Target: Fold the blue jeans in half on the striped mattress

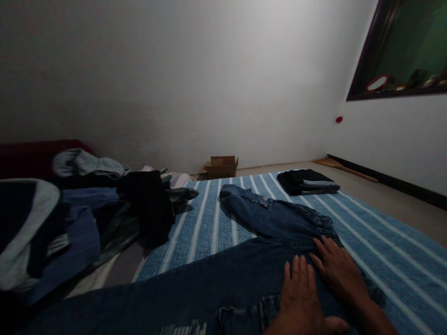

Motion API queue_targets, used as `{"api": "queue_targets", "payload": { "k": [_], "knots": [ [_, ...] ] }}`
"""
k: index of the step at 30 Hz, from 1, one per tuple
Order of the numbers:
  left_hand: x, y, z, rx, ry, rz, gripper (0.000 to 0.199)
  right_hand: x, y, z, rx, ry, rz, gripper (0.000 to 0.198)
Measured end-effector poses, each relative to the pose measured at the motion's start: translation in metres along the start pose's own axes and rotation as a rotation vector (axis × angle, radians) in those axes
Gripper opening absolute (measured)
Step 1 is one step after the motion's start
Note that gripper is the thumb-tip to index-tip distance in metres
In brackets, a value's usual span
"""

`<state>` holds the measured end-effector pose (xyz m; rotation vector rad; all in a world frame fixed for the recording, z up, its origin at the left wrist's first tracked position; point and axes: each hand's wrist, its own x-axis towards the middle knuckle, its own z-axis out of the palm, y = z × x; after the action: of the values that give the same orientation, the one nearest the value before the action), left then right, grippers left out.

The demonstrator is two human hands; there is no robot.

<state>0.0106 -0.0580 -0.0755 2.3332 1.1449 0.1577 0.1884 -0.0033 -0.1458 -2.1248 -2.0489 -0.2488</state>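
Smoothing jeans (265,242), lower frame | my left hand (302,298), right hand (338,270) flat, fingers spread, gripping nothing | next: probably fold lengthwise.

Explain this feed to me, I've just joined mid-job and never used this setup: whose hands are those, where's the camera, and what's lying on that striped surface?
There is no machine here. One camera sits on a person's head and looks forward and down, so you see their own two bare hands. The left hand and right hand lie flat, side by side, on a pair of blue jeans spread over a blue striped mat. Neither hand grips anything; both press palm down on the denim. Farther back on the mat lies a folded dark garment. To the left is a loose heap of clothes. A small cardboard box stands by the far wall.
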Motion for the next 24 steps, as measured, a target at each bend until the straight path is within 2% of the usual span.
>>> {"api": "queue_targets", "payload": {
  "k": [12, 24],
  "knots": [
    [-0.002, 0.001, -0.005, -0.005, -0.024, 0.007, 0.103, -0.002, 0.0, 0.0, 0.009, 0.03, -0.01, 0.057],
    [0.0, -0.005, 0.004, -0.044, 0.0, 0.024, 0.104, -0.001, 0.004, 0.004, 0.005, 0.045, -0.026, 0.056]
  ]
}}
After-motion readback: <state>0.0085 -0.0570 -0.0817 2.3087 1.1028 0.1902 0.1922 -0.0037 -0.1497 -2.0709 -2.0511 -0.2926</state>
